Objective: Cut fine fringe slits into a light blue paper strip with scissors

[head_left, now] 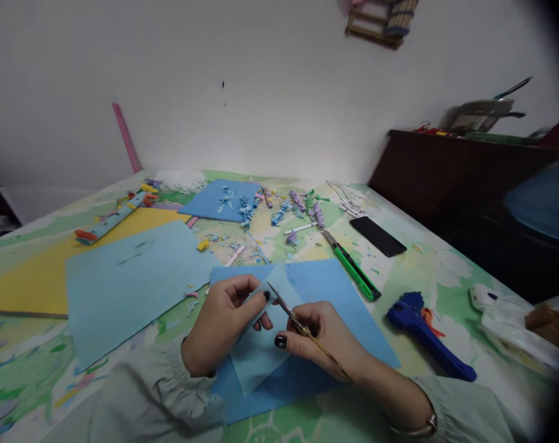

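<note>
Far left of the table (25,246), a yellow sheet (34,271) is laid flat, with a big light blue sheet (132,277) overlapping its right side. Behind those, a strip with orange bits (108,220) and a pile of curled paper scraps (279,206) are scattered around, pretty messy tbh.

Front and centre, a small pale blue paper piece (256,344) is held just above a darker blue sheet (325,295) that lies flat on the table. The piece looks thin and matte, lighter than the sheet under it, with a straight edge and a pointed upper corner near the blades. It's pinched at its upper left by the left hand (221,323), fingers curled closed on it, dark nail polish visible. Just to the right, slim gold-handled scissors (302,329) are gripped by the right hand (328,338), fingers closed around the handles, blades pointed up and left at the top edge of the piece. Whether the blades are actually biting the paper can't be told.

Further right, a green utility knife (353,271) and a black phone (378,235) are lying on the table, then a blue glue gun (427,335) and a plastic bag (514,329) at the far right edge.
</note>
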`<act>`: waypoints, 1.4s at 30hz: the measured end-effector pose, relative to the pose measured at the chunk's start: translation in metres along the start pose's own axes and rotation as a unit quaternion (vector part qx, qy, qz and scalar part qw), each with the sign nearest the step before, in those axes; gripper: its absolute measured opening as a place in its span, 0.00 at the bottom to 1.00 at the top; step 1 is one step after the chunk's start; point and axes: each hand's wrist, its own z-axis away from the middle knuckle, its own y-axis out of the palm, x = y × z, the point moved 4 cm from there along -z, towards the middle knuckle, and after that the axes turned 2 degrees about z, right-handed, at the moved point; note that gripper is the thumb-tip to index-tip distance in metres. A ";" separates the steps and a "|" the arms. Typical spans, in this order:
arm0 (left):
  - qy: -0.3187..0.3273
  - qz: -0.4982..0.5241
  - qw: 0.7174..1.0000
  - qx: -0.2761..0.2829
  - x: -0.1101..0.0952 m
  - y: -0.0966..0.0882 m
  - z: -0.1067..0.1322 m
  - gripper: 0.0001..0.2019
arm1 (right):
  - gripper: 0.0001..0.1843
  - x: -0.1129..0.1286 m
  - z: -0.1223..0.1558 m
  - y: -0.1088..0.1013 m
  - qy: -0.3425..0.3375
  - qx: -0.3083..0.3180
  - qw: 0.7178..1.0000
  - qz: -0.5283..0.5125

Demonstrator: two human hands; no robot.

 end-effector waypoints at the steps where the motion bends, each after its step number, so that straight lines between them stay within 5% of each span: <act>1: 0.002 0.000 1.000 0.001 0.000 0.000 0.000 0.06 | 0.19 0.000 0.000 0.000 -0.001 -0.001 1.000 0.004; 42: 0.000 0.006 1.000 0.004 0.004 0.000 0.001 0.05 | 0.23 -0.002 -0.003 0.001 0.029 -0.033 0.997 0.070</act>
